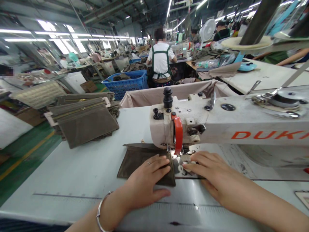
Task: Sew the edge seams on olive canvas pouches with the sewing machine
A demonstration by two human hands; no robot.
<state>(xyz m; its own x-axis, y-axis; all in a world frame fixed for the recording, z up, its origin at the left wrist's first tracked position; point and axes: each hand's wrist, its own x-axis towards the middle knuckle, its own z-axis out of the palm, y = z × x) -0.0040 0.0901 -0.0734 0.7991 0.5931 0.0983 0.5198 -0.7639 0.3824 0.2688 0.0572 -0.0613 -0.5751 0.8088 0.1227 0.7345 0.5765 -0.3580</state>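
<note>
My left hand [152, 175] lies with fingers stretched out on a dark olive-brown fabric piece [137, 161], pressing it against the machine bed. The piece's right edge is beside the presser foot [172, 154] of a white sewing machine [178, 125] with an orange-red guard [178, 135]. My right hand [212, 170] is just right of the needle area, its fingers extended over the small metal parts by the needle plate [184, 167]. I see nothing held in it. Its fingertips seem to touch those parts; the thumb is partly hidden below.
A pile of similar fabric pieces with zippers [87, 119] lies at the table's left edge. Behind the table [79, 174] hangs a beige cloth trough [142, 96]. Beyond it are a blue basket [127, 83] and a seated person [161, 58]. A thread stand [246, 43] rises at right.
</note>
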